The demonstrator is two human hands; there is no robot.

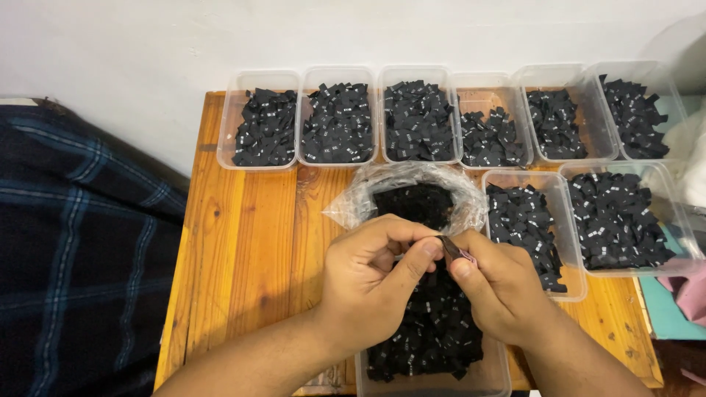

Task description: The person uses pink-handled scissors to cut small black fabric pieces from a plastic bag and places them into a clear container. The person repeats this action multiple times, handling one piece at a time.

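Observation:
My left hand [371, 283] and my right hand [500, 287] meet over the table's middle, both pinching one small black fabric label [450, 246] between thumbs and fingertips. Below them sits a clear plastic tub [434, 378] heaped with black labels [434, 331]. Just behind the hands lies an open clear plastic bag [353, 202] holding a dark pile of labels [415, 202].
Several clear tubs of black labels line the back of the wooden table [243, 242], among them the far-left tub [228, 125]; two more [570, 287] [684, 228] stand at the right. A dark plaid cloth [81, 250] lies to the left. A white wall is behind.

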